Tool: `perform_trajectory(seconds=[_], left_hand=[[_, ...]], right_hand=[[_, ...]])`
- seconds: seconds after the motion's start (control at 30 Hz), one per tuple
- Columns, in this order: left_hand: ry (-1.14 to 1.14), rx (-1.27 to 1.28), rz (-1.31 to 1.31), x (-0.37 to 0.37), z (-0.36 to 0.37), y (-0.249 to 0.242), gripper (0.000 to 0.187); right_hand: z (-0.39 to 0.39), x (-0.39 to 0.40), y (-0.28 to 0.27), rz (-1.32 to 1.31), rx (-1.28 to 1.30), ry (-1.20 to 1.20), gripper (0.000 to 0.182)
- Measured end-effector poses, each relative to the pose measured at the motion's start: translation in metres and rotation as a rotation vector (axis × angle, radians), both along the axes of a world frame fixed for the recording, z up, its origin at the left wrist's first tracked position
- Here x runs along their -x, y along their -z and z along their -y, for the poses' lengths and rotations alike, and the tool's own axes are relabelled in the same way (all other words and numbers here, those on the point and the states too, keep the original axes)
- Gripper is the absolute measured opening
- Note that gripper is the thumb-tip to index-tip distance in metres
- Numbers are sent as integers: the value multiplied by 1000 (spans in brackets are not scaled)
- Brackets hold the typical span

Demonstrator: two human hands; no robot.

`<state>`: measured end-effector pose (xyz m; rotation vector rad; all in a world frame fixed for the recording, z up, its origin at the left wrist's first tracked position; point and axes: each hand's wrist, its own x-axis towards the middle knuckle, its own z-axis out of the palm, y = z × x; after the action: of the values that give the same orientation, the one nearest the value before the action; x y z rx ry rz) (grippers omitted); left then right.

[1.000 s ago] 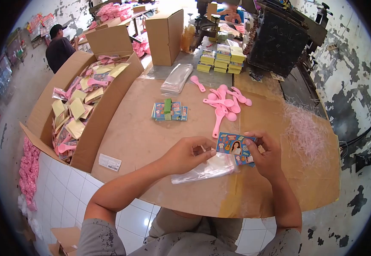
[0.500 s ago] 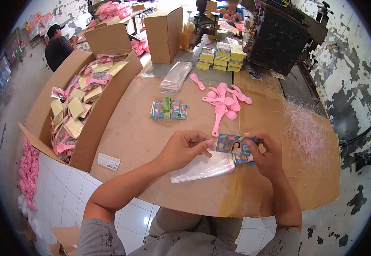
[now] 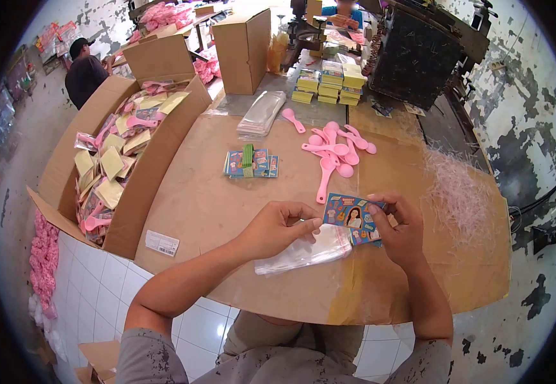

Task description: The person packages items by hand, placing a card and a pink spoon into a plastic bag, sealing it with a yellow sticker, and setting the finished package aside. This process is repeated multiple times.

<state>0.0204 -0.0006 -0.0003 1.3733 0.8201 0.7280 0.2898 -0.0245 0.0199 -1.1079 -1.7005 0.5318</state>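
Note:
Blue printed cards are gripped between the thumb and fingers of my right hand, fanned a little apart. Just to their left is my left hand, its thumb and index finger apart and nothing seen between them. Clear plastic bags lie flat below both hands. Beyond the hands is a heap of pink spoons, with a single spoon to its left. A bundle of blue cards with a green band lies left of the heap.
An open carton full of packed items stands at the left. More clear bags, stacked cards and a black machine box are at the back. Pink shreds lie right. A person is back left, another far back.
My left hand has let go of the card's left edge and its fingers have parted. The upper card has tilted up and shows more of its face.

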Motion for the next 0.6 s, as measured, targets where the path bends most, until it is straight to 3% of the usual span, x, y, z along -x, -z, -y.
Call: perform_trajectory(seconds=[0.1, 0.2, 0.47, 0.6], left_hand=[[-27, 14, 38, 1, -1, 3, 23], [-51, 4, 41, 1, -1, 0, 25], [-41, -56, 15, -1, 2, 7, 23], [57, -241, -152, -4, 10, 3, 21]], right_hand=[[-1, 5, -1, -205, -3, 58, 14], [-1, 3, 1, -203, 10, 41, 14], [1, -4, -16, 254, 14, -205, 15], [6, 13, -16, 334, 96, -267, 16]])
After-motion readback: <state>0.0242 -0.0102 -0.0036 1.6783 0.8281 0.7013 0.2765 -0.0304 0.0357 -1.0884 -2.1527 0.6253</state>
